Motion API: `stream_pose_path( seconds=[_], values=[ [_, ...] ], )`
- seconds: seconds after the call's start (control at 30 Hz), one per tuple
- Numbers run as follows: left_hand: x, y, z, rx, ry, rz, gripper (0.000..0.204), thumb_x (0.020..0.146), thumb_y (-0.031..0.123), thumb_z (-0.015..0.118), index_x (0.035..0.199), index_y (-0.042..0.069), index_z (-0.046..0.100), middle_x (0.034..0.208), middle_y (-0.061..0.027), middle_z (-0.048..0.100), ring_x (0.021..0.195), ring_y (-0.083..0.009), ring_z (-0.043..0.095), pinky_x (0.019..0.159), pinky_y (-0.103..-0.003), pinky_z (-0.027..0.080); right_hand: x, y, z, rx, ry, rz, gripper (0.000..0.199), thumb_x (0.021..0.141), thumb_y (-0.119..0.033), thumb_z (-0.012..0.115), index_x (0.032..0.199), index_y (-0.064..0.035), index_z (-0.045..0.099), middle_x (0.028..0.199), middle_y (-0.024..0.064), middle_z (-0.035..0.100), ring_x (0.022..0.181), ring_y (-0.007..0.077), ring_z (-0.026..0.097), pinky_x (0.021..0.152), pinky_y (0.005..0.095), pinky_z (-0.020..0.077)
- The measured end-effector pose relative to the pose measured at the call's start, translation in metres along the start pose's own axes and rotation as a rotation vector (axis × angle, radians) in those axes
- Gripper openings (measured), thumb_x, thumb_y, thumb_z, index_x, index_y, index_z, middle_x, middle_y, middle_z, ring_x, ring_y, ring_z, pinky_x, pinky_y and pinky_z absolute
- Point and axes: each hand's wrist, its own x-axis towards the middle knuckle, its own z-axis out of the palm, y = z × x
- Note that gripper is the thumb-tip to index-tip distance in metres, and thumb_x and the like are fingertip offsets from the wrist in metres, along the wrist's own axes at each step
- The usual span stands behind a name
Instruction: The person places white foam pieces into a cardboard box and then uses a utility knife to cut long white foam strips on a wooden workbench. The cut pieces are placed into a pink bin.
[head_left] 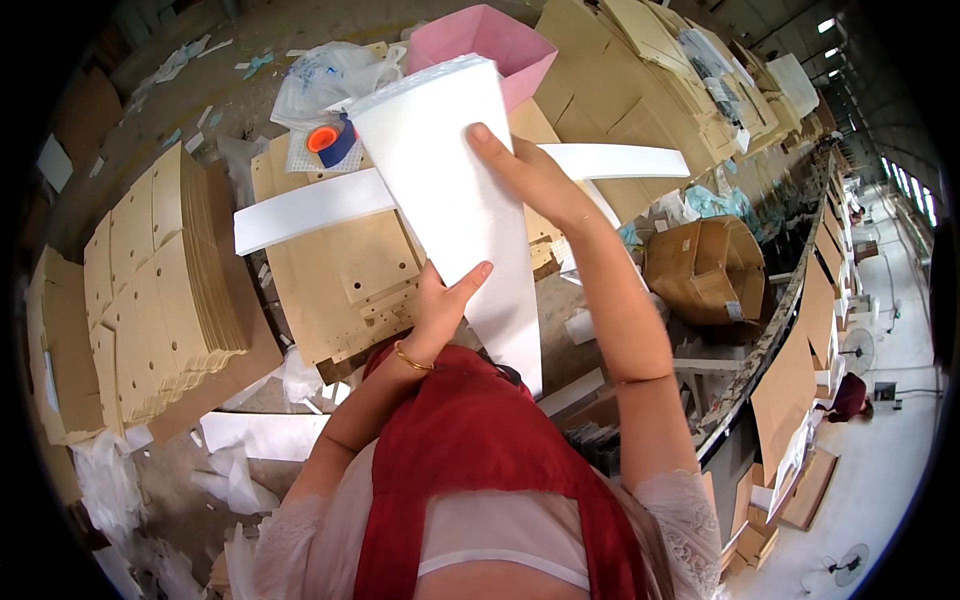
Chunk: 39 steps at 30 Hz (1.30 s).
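Both my hands hold a long bundle of white foam sheets (pixel 440 180), tilted upright in front of me; its far end shows thin layered edges. My left hand (pixel 445 308) grips the lower left edge, thumb on the white face and fingers mostly hidden behind. Higher up, my right hand (pixel 525 178) clasps the right edge, its thumb lying on the face and its other fingers out of sight behind. Beneath the bundle, a white strip (pixel 305 212) lies across a brown cardboard sheet (pixel 350 280), and another white strip (pixel 630 161) sticks out to the right.
A tape roll (pixel 325 143) with an orange core sits beyond the bundle, beside a clear plastic bag (pixel 325 85) and a pink bin (pixel 485 40). Stacked cardboard sheets (pixel 160 290) stand at left. An open carton (pixel 705 270) is at right, near a long dark-edged bench (pixel 790 330).
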Motion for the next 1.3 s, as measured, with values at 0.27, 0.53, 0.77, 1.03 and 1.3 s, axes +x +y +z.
stream_pose_path(
  seconds=[0.27, 0.53, 0.77, 1.03, 1.3],
  values=[
    [-0.008, 0.001, 0.021, 0.133, -0.152, 0.096, 0.036, 0.077, 0.013, 0.073, 0.106, -0.004, 0.059, 0.098, -0.0081, 0.065, 0.087, -0.0133, 0.060, 0.076, -0.027, 0.049, 0.050, 0.024, -0.018, 0.247, -0.241, 0.160, 0.084, 0.084, -0.063, 0.048, 0.139, -0.0005, 0.032, 0.142, 0.0178, 0.034, 0.133, 0.0280, 0.027, 0.109, 0.0396, 0.0195],
    [0.058, 0.017, -0.039, -0.300, 0.015, 0.020, 0.055, 0.089, 0.035, 0.058, 0.126, -0.002, 0.043, 0.121, -0.0085, 0.054, 0.108, -0.0175, 0.052, 0.092, -0.032, 0.042, -0.019, 0.023, -0.044, 0.226, 0.019, 0.043, 0.089, 0.071, -0.046, 0.075, 0.133, 0.0058, 0.037, 0.124, 0.0171, 0.052, 0.116, 0.0258, 0.050, 0.100, 0.0351, 0.0377],
    [0.085, -0.014, -0.025, -0.552, -0.170, -0.044, 0.068, 0.092, 0.050, 0.042, 0.140, 0.006, 0.024, 0.139, -0.0098, 0.038, 0.128, -0.0216, 0.036, 0.105, -0.037, 0.030, -0.021, 0.056, -0.020, 0.298, -0.136, 0.047, 0.096, 0.059, -0.024, 0.083, 0.134, 0.0042, 0.031, 0.125, 0.0155, 0.049, 0.117, 0.0238, 0.045, 0.099, 0.0357, 0.0362],
    [0.058, -0.085, 0.047, 0.451, -0.544, -0.189, 0.040, 0.078, 0.029, 0.070, 0.108, 0.003, 0.061, 0.097, -0.0102, 0.065, 0.088, -0.0196, 0.061, 0.078, -0.032, 0.048, 0.054, 0.060, -0.097, 0.388, -0.281, 0.343, 0.088, 0.071, -0.044, 0.073, 0.134, 0.0037, 0.035, 0.127, 0.0163, 0.050, 0.117, 0.0254, 0.048, 0.099, 0.0338, 0.0373],
    [0.121, -0.124, 0.083, -0.052, -0.014, -0.302, 0.029, 0.086, 0.017, 0.062, 0.108, -0.002, 0.060, 0.098, -0.0059, 0.065, 0.090, -0.0131, 0.059, 0.079, -0.029, 0.047, 0.317, 0.123, -0.182, 0.746, -0.138, 0.328, 0.078, 0.077, -0.065, 0.056, 0.133, -0.0121, 0.040, 0.131, 0.0078, 0.047, 0.119, 0.0222, 0.046, 0.095, 0.0427, 0.0402]
  ],
)
